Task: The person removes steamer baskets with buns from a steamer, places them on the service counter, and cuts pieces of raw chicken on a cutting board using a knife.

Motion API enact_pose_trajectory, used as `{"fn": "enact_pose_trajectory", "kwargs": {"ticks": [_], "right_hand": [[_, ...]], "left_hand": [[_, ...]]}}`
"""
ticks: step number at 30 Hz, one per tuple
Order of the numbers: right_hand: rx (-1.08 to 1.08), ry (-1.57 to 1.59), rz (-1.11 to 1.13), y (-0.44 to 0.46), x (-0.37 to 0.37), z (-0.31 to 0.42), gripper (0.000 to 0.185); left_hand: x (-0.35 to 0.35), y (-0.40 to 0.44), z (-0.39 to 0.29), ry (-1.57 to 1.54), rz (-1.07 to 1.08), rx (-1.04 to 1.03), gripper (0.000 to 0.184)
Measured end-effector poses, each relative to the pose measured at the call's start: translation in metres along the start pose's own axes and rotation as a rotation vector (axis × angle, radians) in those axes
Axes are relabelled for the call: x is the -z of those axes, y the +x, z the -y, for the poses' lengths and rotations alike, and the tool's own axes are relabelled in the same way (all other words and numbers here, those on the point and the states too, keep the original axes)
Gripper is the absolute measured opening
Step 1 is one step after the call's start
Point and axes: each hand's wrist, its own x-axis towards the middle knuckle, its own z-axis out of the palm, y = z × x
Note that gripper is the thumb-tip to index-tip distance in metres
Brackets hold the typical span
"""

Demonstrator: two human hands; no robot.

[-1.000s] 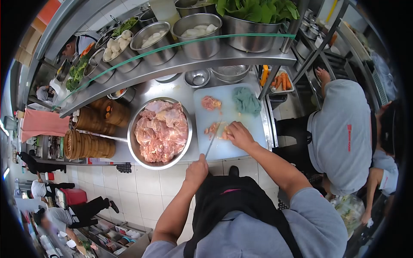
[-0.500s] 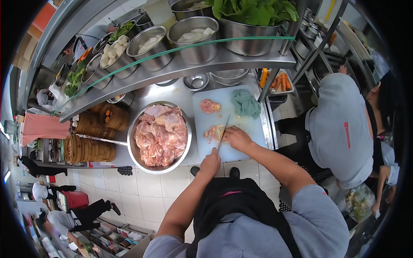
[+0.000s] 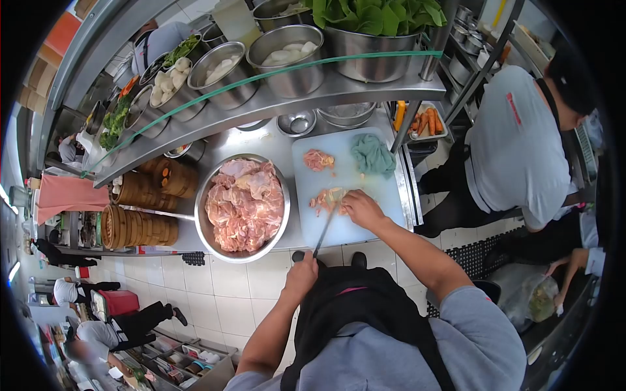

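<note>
My left hand is wrapped round the handle of a knife, just off the near edge of the white cutting board. The blade slants up and right, its tip at a partly cut chicken piece. My right hand rests on the board with its fingers drawn together at the right end of that piece. Farther back lie another raw chicken piece and a crumpled green cloth. Left of the board, a large steel bowl holds a heap of raw chicken.
A steel shelf crosses above the counter, carrying several metal pots and leafy greens. Bamboo steamers stand at the left. A co-worker stands close on the right; other people are farther left.
My left hand has drawn the knife back toward my body and slightly left. My right hand has barely moved. The co-worker on the right has turned and shifted.
</note>
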Motion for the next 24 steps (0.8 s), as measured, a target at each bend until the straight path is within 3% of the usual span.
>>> {"fn": "enact_pose_trajectory", "kwargs": {"ticks": [4, 9, 14, 19, 24], "right_hand": [[-0.099, 0.14, -0.078, -0.011, 0.005, 0.003, 0.012], [-0.003, 0.0, -0.056, -0.013, 0.005, -0.004, 0.013], [0.023, -0.044, -0.012, -0.01, 0.0, -0.008, 0.013], [0.06, -0.111, 0.112, -0.001, 0.007, 0.0, 0.014], [0.071, -0.099, 0.098, -0.004, -0.003, -0.007, 0.016]], "left_hand": [[0.017, 0.012, -0.01, 0.052, -0.065, 0.024, 0.022], [0.036, -0.007, -0.044, 0.073, 0.048, 0.012, 0.024], [0.012, -0.006, -0.047, 0.036, 0.124, 0.03, 0.026], [-0.03, 0.049, -0.041, -0.045, 0.017, -0.011, 0.024], [-0.035, 0.079, -0.048, -0.069, -0.008, -0.017, 0.024]]}}
